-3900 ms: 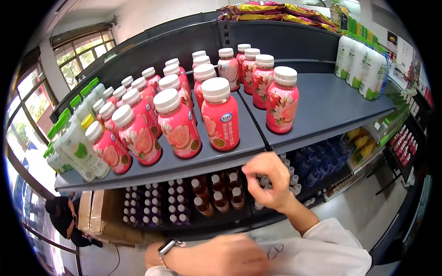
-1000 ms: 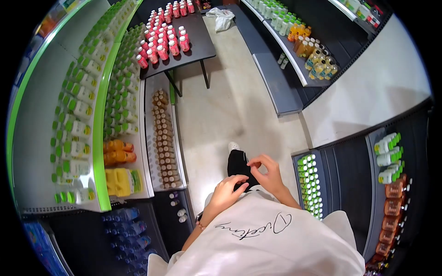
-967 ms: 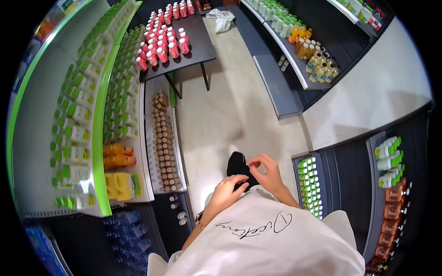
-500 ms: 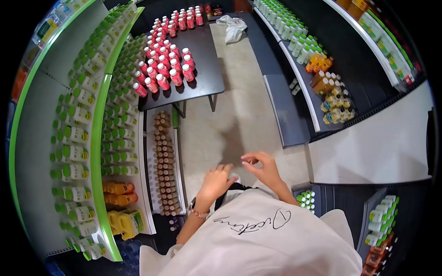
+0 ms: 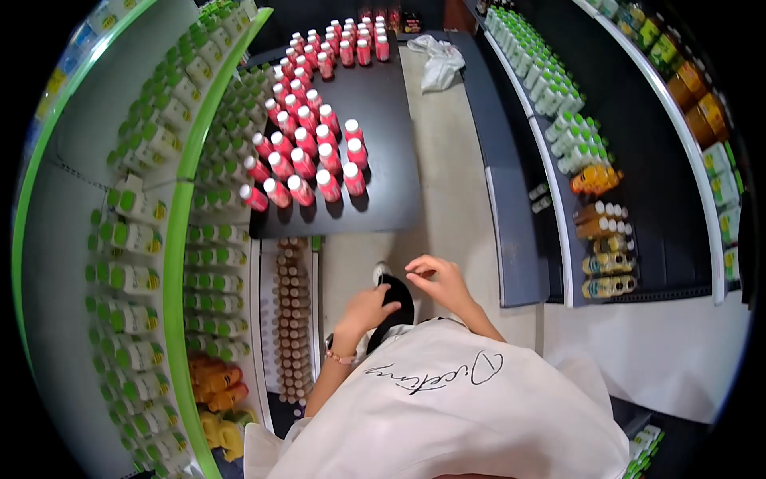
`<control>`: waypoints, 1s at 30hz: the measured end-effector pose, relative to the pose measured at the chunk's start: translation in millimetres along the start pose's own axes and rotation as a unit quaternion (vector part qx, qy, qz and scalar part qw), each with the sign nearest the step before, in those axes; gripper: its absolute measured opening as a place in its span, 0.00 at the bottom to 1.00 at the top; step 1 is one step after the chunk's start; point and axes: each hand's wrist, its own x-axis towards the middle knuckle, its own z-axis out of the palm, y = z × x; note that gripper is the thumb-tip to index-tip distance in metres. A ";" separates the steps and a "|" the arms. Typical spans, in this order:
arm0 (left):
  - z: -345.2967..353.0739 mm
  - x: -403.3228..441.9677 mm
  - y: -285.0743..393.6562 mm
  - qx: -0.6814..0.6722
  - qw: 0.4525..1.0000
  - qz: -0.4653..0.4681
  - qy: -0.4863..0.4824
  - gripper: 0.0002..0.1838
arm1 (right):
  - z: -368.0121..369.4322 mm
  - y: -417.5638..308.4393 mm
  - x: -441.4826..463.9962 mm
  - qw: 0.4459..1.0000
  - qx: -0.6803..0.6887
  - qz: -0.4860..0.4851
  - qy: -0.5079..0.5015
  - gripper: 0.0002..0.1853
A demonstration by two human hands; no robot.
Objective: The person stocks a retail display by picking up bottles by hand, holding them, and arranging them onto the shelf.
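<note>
My left hand point(image 5: 366, 309) hangs in front of my body, its fingers loosely apart and holding nothing. A beaded bracelet point(image 5: 341, 357) circles that wrist. My right hand point(image 5: 441, 282) is beside it, fingers slightly bent, with nothing visible in the grasp. Neither hand touches any goods. Ahead of both stands a dark table point(image 5: 381, 188) carrying many red bottles with white caps point(image 5: 328, 185), grouped at its near left and along its far end. Below my hands a dark trouser leg and a shoe point(image 5: 381, 273) show.
Shelves at left hold green-capped white bottles point(image 5: 134, 278), orange bottles point(image 5: 227, 397) and yellow jugs point(image 5: 230, 437). Brown-capped bottles point(image 5: 293, 319) fill a low shelf. At right are more green-capped bottles point(image 5: 550, 92) and yellow-labelled bottles point(image 5: 609, 263). A white bag point(image 5: 439, 64) lies on the floor.
The table and shelves appear nearer, and a forward foot has come into view. My left hand has dropped slightly; both hands remain without goods.
</note>
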 end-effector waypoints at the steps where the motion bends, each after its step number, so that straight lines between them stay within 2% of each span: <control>1: -25.7 23.4 1.0 0.000 1.000 -0.012 0.019 0.30 | -1.8 -3.8 27.6 1.000 0.024 -0.006 -0.013 0.08; 3: -66.3 71.3 -8.1 -0.001 0.999 -0.019 0.047 0.29 | -8.5 -17.4 82.4 0.996 -0.047 -0.050 -0.054 0.09; 5: -81.5 116.1 -32.4 0.023 0.990 0.007 0.140 0.28 | -6.5 -25.5 128.3 0.987 -0.100 -0.090 -0.085 0.11; 9: -101.3 189.5 -65.4 0.050 0.967 -0.006 0.250 0.28 | 0.2 -43.4 199.5 0.977 -0.149 -0.109 -0.103 0.11; 13: -103.0 235.5 -86.3 -0.010 0.983 -0.071 0.168 0.32 | 17.3 -7.2 237.6 0.968 -0.170 -0.092 -0.162 0.15; 14: -101.8 243.9 -88.4 -0.006 0.981 -0.072 0.178 0.34 | 17.4 2.9 242.7 0.945 -0.232 -0.029 -0.228 0.19; 16: -103.6 254.9 -85.2 -0.022 0.977 -0.115 0.178 0.38 | 16.3 4.5 252.8 0.927 -0.237 0.057 -0.285 0.24; 21: -86.7 290.7 -95.4 -0.061 0.952 -0.154 0.257 0.38 | 6.9 72.8 288.8 0.911 -0.183 0.064 -0.364 0.29; 22: -81.7 299.8 -96.6 -0.061 0.936 -0.156 0.308 0.35 | 3.0 86.5 297.8 0.904 -0.168 0.071 -0.388 0.30; 24: -81.1 310.1 -94.8 -0.066 0.926 -0.173 0.330 0.31 | -0.5 117.8 326.8 0.892 -0.114 0.116 -0.422 0.31; 25: -82.6 314.7 -87.0 -0.096 0.904 -0.198 0.366 0.26 | -3.2 131.8 338.0 0.888 -0.139 0.126 -0.420 0.32; 26: -83.2 318.8 -80.5 -0.153 0.887 -0.245 0.361 0.23 | -5.5 145.7 346.6 0.884 -0.163 0.131 -0.418 0.32; 27: -83.5 319.6 -67.5 -0.180 0.870 -0.287 0.357 0.23 | -7.9 149.2 352.7 0.876 -0.211 0.118 -0.418 0.34; 30: -59.7 328.6 -41.8 -0.255 0.796 -0.401 0.375 0.25 | -7.7 167.3 361.9 0.870 -0.203 0.027 -0.449 0.46</control>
